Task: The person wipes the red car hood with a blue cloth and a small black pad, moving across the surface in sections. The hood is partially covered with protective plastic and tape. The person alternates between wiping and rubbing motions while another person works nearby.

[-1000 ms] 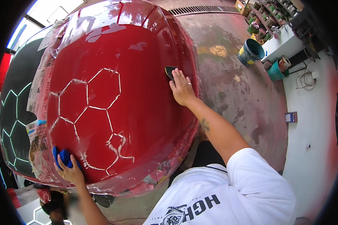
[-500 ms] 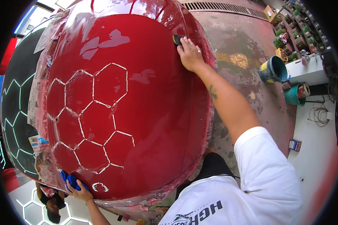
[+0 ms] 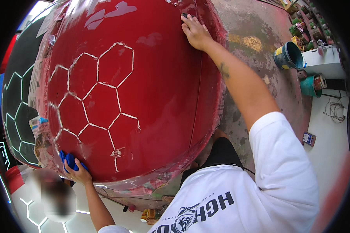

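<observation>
A glossy red car panel [image 3: 163,105] spreads below me, with bright hexagonal light reflections across it. My left hand [image 3: 79,172] is closed around a crumpled blue cloth [image 3: 69,160] at the panel's near left corner. Over on the far right side, my right hand [image 3: 198,35] lies on the panel with its fingers over a small dark block [image 3: 184,15]. Most of that block is hidden under the fingertips.
Newspaper and clear film [image 3: 37,97] mask the left edge beside dark glass [image 3: 17,93]. To the right, a dark bucket [image 3: 287,56] and a teal bucket [image 3: 311,85] stand near shelved cans [image 3: 307,31]. A blurred figure [image 3: 58,194] appears at lower left.
My view has shifted, so the panel and both hands sit higher in the picture. The hexagonal reflections have moved and changed shape. Less of the dark block shows; the blue cloth remains in my left hand.
</observation>
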A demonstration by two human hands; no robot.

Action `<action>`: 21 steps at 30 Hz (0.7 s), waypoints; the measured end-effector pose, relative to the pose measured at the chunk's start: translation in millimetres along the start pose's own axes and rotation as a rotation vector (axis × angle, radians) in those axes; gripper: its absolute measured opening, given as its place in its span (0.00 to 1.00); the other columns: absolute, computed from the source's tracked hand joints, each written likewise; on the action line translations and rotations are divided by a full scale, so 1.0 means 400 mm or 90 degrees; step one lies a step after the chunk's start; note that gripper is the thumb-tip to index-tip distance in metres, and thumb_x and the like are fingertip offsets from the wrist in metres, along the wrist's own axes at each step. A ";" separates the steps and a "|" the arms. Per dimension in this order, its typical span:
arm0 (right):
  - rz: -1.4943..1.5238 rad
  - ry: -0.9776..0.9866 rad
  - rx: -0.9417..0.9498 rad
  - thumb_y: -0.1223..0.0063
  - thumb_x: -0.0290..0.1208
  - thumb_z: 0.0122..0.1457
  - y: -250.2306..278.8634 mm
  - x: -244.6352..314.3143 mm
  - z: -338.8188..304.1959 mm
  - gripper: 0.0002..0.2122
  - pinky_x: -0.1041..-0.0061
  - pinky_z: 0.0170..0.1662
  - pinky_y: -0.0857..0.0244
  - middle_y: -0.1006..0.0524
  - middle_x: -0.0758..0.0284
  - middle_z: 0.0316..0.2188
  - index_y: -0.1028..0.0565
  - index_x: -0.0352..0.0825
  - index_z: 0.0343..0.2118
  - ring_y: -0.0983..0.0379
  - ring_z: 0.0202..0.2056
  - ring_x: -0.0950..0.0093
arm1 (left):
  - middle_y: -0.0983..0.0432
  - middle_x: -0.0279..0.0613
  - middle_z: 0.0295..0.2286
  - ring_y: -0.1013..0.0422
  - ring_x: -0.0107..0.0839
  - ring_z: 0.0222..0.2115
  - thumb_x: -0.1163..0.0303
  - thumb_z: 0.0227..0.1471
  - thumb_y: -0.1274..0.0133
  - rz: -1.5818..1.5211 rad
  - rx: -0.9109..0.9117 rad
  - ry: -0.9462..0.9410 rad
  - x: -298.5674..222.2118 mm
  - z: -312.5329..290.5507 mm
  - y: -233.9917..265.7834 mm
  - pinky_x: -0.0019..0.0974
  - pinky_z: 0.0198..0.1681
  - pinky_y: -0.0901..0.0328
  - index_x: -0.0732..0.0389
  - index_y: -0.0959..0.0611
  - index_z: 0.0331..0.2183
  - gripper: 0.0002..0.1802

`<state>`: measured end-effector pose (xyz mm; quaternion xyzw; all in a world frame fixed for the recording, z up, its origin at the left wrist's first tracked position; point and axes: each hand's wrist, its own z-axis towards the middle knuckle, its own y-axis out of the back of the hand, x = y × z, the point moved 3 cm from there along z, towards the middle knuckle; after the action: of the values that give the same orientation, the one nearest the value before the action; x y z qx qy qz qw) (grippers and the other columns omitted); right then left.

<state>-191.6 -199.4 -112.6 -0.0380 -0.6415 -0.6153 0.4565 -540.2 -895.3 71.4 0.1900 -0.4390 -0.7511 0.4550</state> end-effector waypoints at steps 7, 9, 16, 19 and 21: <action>-0.009 -0.057 -0.004 0.67 0.49 0.78 -0.056 0.290 -0.653 0.29 0.41 0.77 0.63 0.51 0.58 0.79 0.46 0.45 0.77 0.59 0.79 0.56 | 0.35 0.57 0.63 0.34 0.60 0.62 0.37 0.61 0.42 0.048 -0.020 0.039 0.015 -0.016 0.009 0.62 0.63 0.37 0.37 0.26 0.65 0.35; -0.018 -0.061 0.002 0.68 0.48 0.79 -0.072 0.357 -0.823 0.28 0.41 0.77 0.63 0.52 0.59 0.80 0.47 0.45 0.78 0.59 0.79 0.56 | 0.35 0.56 0.64 0.35 0.62 0.62 0.36 0.60 0.42 0.035 -0.023 0.049 -0.001 -0.016 -0.002 0.65 0.63 0.37 0.36 0.26 0.64 0.35; 0.027 -0.082 0.055 0.63 0.45 0.78 -0.085 0.543 -1.200 0.28 0.40 0.76 0.63 0.50 0.56 0.79 0.45 0.44 0.77 0.58 0.79 0.55 | 0.39 0.51 0.67 0.39 0.61 0.65 0.34 0.59 0.44 0.021 0.012 0.092 -0.025 -0.013 0.006 0.68 0.63 0.41 0.34 0.27 0.65 0.37; 0.050 -0.097 0.114 0.62 0.45 0.78 -0.039 0.583 -1.220 0.29 0.39 0.76 0.63 0.50 0.54 0.78 0.45 0.44 0.77 0.57 0.79 0.54 | 0.40 0.50 0.67 0.39 0.61 0.65 0.33 0.59 0.44 0.028 0.018 0.098 -0.018 -0.021 0.019 0.68 0.63 0.41 0.33 0.28 0.65 0.37; 0.052 -0.084 0.080 0.61 0.45 0.77 -0.014 0.600 -1.197 0.29 0.40 0.76 0.63 0.50 0.54 0.79 0.46 0.44 0.77 0.57 0.79 0.54 | 0.40 0.50 0.67 0.39 0.60 0.65 0.34 0.59 0.44 0.022 0.006 0.096 -0.014 -0.018 0.021 0.69 0.63 0.41 0.33 0.28 0.65 0.37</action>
<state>-76.2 -718.4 -48.5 -0.0758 -0.7052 -0.5512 0.4394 -528.2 -895.9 73.6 0.2408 -0.4104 -0.7244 0.4989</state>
